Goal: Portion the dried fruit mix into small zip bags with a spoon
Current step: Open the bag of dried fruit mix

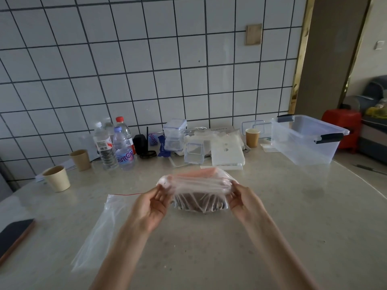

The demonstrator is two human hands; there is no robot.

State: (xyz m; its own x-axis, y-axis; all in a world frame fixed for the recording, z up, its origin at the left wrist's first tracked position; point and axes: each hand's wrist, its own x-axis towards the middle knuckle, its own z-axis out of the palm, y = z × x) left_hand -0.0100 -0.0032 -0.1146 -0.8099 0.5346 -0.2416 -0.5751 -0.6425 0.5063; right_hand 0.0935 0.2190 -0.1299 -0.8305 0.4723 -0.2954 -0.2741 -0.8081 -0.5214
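From the head view I see both hands raised over the table (272, 237), stretching the neck of the fruit bag (199, 185) between them. My left hand (149, 204) pinches the bag's left edge with curled fingers and thumb, and my right hand (244, 198) pinches the right edge the same way, so the plastic is pulled taut into long creases. The dried fruit mix (199, 203) sits as a dark mass in the bottom of that bag, which rests on or hangs just above the table; I cannot tell which. An empty zip bag (100, 227) lies flat just beside my left forearm, its red seal line toward the wall. I see no spoon in this view. I judge the step in hand to be opening the fruit bag. To do it well I would part the mouth evenly, keep the weight low so nothing spills, and fold the rim back so it stands open. The clear storage bin (307, 141) and paper cups (56, 178) stand well apart.
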